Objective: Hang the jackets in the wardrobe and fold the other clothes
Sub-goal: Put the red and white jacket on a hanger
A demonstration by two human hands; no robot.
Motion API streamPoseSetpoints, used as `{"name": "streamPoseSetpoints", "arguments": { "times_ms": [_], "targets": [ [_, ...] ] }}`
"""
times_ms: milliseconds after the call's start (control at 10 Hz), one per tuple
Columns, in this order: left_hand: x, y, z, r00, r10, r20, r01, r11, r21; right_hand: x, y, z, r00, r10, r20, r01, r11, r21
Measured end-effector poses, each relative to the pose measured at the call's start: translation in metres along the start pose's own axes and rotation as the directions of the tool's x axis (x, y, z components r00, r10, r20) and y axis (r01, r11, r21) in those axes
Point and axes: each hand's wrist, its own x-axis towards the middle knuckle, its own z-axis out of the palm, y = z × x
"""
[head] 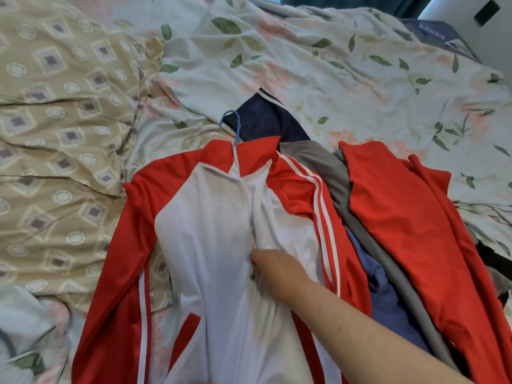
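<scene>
Step in hand: zipping the red-and-white jacket [210, 245]. It lies flat on the bed at centre frame, with the hanger [234, 126] hook out at the collar. The right hand [274, 268] has curled fingers pinching the zipper pull [252, 276] mid-chest; the left hand is out of frame. Likely next: run the zip up with the hem held taut, then lift by the hook. The clothes pile [401, 212] at right sits under the jacket's shoulder and could snag. A beige cover [55, 134] is at left.

Bed surface: floral sheet [318, 65] beyond the grip of the right hand [273, 270] — beige diamond-patterned cover [61, 106] to its left. Dark teal curtain [346, 0] far beyond. Lighting even.
</scene>
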Motion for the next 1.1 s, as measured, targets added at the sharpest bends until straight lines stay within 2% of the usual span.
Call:
{"name": "streamPoseSetpoints", "arguments": {
  "times_ms": [100, 200, 300, 400, 500, 600, 700, 800, 900, 1000, 1100],
  "targets": [
    [0.035, 0.04, 0.064, 0.966, -0.061, -0.252, 0.098, 0.986, 0.138, -0.005, 0.001, 0.01, 1.0, 0.027, 0.0, -0.027, 0.998, 0.056],
    [0.061, 0.078, 0.007, 0.936, -0.033, -0.351, -0.009, 0.993, -0.118, -0.003, 0.006, 0.016, 0.999, 0.038, -0.022, -0.033, 0.983, 0.179],
    [0.057, 0.151, -0.066, 0.883, -0.095, -0.46, 0.073, 0.995, -0.067, 0.003, 0.01, 0.016, 0.998, 0.035, -0.047, -0.023, 0.969, 0.245],
    [0.08, 0.16, -0.087, 0.791, -0.076, -0.607, -0.05, 0.981, -0.187, 0.008, 0.016, 0.014, 0.992, 0.065, -0.105, -0.034, 0.961, 0.274],
    [0.09, 0.159, -0.086, 0.822, -0.095, -0.562, 0.014, 0.989, -0.147, 0.011, 0.017, 0.013, 0.99, 0.073, -0.123, -0.043, 0.971, 0.235],
    [0.093, 0.151, -0.079, 0.852, -0.066, -0.519, 0.008, 0.993, -0.114, 0.017, 0.017, 0.005, 0.97, 0.114, -0.214, -0.071, 0.977, 0.2],
    [0.087, 0.142, -0.062, 0.914, -0.165, -0.37, 0.121, 0.983, -0.139, 0.029, 0.013, -0.012, 0.94, 0.146, -0.308, -0.083, 0.975, 0.208],
    [0.084, 0.132, -0.048, 0.951, -0.205, -0.231, 0.175, 0.974, -0.143, 0.051, 0.01, -0.035, 0.937, 0.125, -0.326, -0.07, 0.982, 0.177],
    [0.092, 0.13, -0.049, 0.961, -0.215, -0.174, 0.198, 0.974, -0.112, 0.069, 0.01, -0.053, 0.929, 0.087, -0.36, -0.044, 0.991, 0.128],
    [0.097, 0.135, -0.058, 0.97, -0.089, -0.228, 0.102, 0.994, 0.045, 0.077, 0.01, -0.058, 0.923, 0.068, -0.379, -0.028, 0.993, 0.111],
    [0.098, 0.162, -0.098, 0.89, -0.108, -0.443, 0.084, 0.994, -0.073, 0.083, 0.013, -0.06, 0.901, 0.084, -0.425, -0.006, 0.983, 0.182]
  ]
}}
